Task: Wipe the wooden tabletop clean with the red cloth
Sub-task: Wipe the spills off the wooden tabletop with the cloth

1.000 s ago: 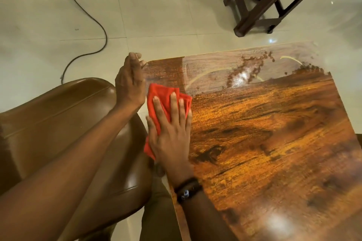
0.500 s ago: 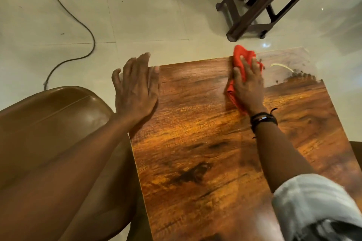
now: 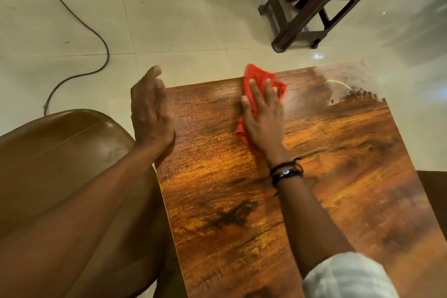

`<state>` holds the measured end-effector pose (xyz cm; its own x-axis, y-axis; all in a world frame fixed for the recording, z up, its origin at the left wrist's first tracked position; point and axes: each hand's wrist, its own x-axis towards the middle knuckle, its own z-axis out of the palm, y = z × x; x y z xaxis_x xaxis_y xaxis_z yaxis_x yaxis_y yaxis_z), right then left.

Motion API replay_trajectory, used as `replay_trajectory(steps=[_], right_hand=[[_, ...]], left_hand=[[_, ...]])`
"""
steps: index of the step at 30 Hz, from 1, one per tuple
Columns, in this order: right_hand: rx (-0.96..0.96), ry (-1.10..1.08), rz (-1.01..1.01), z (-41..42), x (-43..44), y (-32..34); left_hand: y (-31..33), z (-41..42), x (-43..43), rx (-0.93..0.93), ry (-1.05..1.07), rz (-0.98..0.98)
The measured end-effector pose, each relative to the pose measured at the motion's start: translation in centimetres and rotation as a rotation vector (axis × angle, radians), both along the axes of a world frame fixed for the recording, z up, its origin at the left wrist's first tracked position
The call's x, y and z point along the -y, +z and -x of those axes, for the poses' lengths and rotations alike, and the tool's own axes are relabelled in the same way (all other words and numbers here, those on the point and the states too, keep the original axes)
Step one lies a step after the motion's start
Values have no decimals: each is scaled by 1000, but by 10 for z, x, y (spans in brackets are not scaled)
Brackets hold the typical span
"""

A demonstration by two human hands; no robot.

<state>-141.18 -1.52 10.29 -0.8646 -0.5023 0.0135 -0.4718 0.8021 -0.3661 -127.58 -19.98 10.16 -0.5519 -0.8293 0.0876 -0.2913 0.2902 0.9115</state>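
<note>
As only the head view is supplied, this entry rests on it alone. Item: red cloth (image 3: 257,76), bright, thin and crumpled. It lies on the table (image 3: 229,201) close to the far edge, about midway across. A peak of it shows beyond the fingertips and a tail shows at the thumb side. Item: right hand (image 3: 263,116), laid flat on the cloth with fingers straight and slightly spread. It presses the fabric to the wood rather than gripping it. There are dark bands (image 3: 285,173) at the wrist. Item: left hand (image 3: 151,113), fingers straight and together, holding nothing, set along the table's left edge near the far left corner. Whether it bears on the wood cannot be told. Step in hand, by judgement: a wiping stroke along the far strip of the top. Surface: glossy wood grain, with a pale hazy film and dark specks (image 3: 358,94) at the far right corner, apart from the cloth to its right and seemingly unwiped. Next move, by judgement: carry the cloth rightward to that corner under even pressure. Keep the fabric flat beneath the palm so it does not bunch, and stop at the edge. Adjacent: brown chair (image 3: 60,152) at left; dark stool (image 3: 321,0) and cable (image 3: 79,19) on the tiled floor beyond.
</note>
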Motion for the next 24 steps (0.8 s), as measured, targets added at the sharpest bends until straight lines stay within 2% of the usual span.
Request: replay_trajectory(steps=[5,9,12,18,21,24], right_hand=[[5,307,-36,-97,73,-3],[10,365,10,-82,66,-5],[-18,287,38,-28,40,-6],[10,-20,13,104,-33,4],[-25,-110,-58,121,-39,9],[-14,-152,-26,99,-21,11]], left_hand=[[-7,-2,2,-151,-26,-12],[-10,0,4,-125,-30,-7],[-11,0,3,-97,-56,6],[-10,-1,3,-66,-60,-19],[-8,-1,4,-45,-55,-29],[-6,-2,4,-49,-55,-43]])
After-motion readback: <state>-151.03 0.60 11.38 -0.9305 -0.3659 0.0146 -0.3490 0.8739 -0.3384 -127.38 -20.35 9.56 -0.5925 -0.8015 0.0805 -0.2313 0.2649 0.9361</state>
